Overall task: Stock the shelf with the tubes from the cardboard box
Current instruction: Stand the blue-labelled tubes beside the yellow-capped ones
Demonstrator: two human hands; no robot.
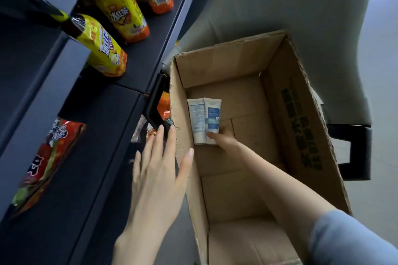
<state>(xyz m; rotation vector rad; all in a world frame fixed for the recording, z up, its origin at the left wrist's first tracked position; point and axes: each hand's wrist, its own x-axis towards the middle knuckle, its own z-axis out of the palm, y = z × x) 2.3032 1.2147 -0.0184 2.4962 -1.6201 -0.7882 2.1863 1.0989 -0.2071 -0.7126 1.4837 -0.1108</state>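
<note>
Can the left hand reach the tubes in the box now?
Probably yes: the cardboard box is open on top, the tubes lie by its left wall, and the left hand is beside that wall. Only the right hand at their ends might crowd it.

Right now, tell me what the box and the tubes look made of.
Box: brown corrugated cardboard, matte, judging by its ragged edges and creased flaps. Tubes: likely soft plastic, smooth white with printed labels; the cap ends are partly hidden.
</note>
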